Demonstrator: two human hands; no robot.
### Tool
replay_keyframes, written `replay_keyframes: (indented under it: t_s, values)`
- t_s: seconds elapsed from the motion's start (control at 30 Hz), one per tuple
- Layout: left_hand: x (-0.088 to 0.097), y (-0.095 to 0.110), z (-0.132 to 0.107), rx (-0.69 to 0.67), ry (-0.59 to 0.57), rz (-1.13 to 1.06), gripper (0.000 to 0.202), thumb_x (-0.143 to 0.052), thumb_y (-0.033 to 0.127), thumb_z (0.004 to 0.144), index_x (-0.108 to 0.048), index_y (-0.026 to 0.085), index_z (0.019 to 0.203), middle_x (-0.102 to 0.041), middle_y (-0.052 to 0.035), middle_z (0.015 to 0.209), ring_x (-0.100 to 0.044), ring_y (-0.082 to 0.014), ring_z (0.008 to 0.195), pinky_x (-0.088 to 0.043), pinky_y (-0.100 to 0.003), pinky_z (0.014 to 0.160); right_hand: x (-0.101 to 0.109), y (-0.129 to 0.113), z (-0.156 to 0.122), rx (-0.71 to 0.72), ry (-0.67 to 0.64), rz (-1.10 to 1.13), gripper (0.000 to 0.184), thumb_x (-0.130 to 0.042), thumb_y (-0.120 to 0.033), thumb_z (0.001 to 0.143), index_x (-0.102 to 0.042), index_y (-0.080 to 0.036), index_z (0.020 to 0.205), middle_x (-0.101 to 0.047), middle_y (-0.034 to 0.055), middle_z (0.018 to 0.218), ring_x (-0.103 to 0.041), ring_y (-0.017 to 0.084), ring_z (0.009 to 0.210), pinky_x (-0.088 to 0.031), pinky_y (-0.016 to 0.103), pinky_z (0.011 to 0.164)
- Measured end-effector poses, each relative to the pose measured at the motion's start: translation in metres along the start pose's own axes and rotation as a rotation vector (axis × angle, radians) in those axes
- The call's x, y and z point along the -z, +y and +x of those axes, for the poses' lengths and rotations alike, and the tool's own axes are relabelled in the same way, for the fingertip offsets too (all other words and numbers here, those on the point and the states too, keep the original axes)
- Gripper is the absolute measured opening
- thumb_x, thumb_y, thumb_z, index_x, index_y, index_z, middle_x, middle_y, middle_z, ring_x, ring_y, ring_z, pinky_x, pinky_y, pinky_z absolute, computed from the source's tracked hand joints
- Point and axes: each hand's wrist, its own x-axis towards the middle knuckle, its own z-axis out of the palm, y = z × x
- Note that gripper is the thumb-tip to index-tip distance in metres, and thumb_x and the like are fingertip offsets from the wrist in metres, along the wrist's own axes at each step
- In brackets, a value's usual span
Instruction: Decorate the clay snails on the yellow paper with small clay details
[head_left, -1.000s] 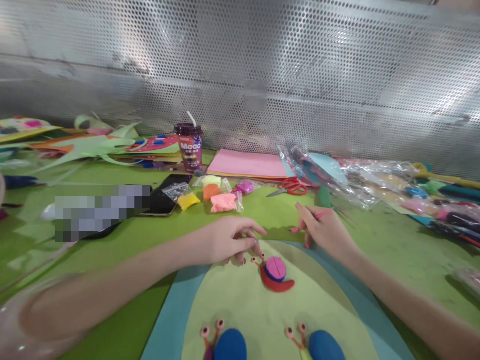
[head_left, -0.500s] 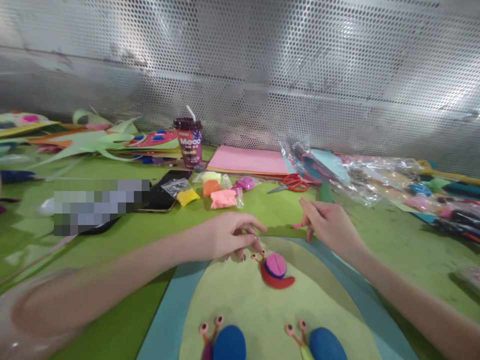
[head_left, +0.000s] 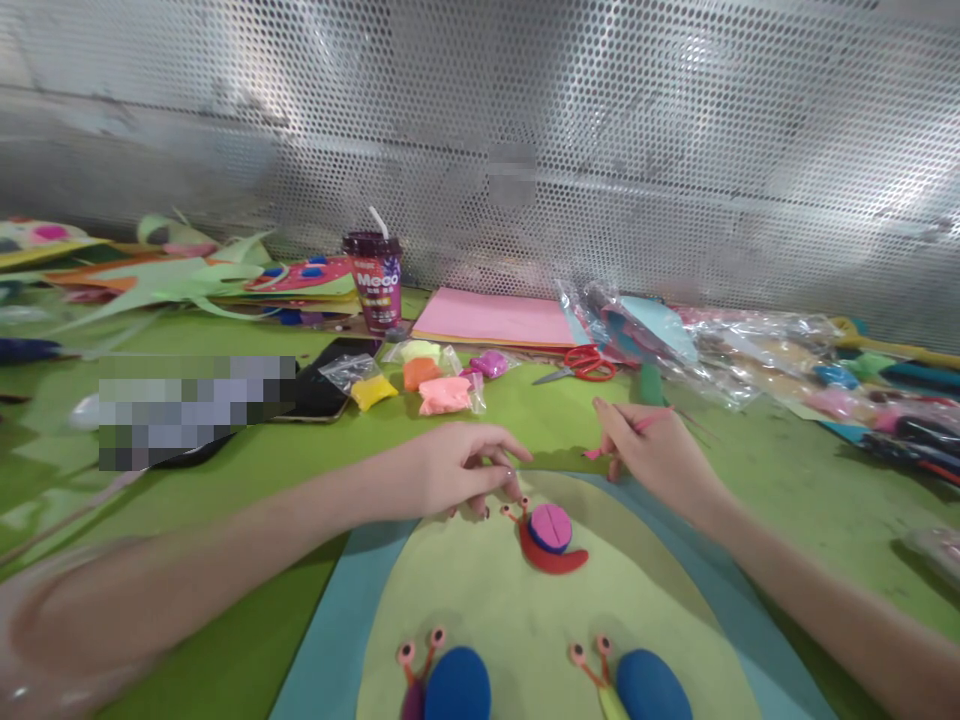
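My left hand [head_left: 465, 468] hovers at the top of the pale green paper oval [head_left: 480, 590], its fingers loosely bent and apart with nothing in them. Beside its fingertips are the eye stalks of a small clay snail [head_left: 556, 562], which has a red body and a pink-topped, blue-edged shell with a line across it. My right hand [head_left: 652, 450] is closed around a slim pink modelling tool [head_left: 595, 454], over the paper's upper right edge. Two larger snails with blue shells, one on the left [head_left: 457, 685] and one on the right [head_left: 654, 688], are partly cut off at the bottom.
Small bags of coloured clay [head_left: 444, 396] and red-handled scissors [head_left: 589, 364] lie beyond my hands. Behind them are pink paper [head_left: 495, 318], a purple drink cup [head_left: 377, 285] and a dark phone [head_left: 322, 385]. Plastic-wrapped supplies [head_left: 757, 350] lie right; a perforated metal panel [head_left: 637, 140] rises behind.
The view has shifted very slightly. My right hand has turned a little with the pink tool still in it; my left hand keeps nearly the same pose.
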Motion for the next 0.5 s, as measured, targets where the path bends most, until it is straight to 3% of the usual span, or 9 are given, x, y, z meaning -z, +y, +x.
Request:
replay_keyframes:
  t_s: [0.27, 0.5]
  values:
    - [0.0003, -0.0034, 0.0013, 0.017, -0.005, 0.014, 0.029, -0.043, 0.035, 0.085, -0.048, 0.024, 0.11, -0.063, -0.003, 0.101, -0.058, -0.0102, 0.062, -0.038, -0.017, 0.044, 0.0054, -0.0084, -0.0039, 0.013, 0.03, 0.001, 0.043, -0.041, -0.036, 0.085, -0.045, -0.02, 0.045, -0.054, -0.0029, 0.037, -0.061, 0.015, 0.043, -0.038, 0.021, 0.045]
    - [-0.0003, 0.0031, -0.0004, 0.015, 0.0, 0.002, 0.028, -0.043, 0.031, 0.085, -0.048, 0.02, 0.111, -0.064, -0.0039, 0.1, -0.055, -0.0088, 0.059, -0.037, -0.017, 0.044, 0.0001, 0.0009, -0.0009, 0.036, 0.009, -0.006, 0.042, -0.041, -0.037, 0.085, -0.042, -0.02, 0.046, -0.051, -0.0035, 0.036, -0.062, 0.016, 0.046, -0.038, 0.02, 0.044]
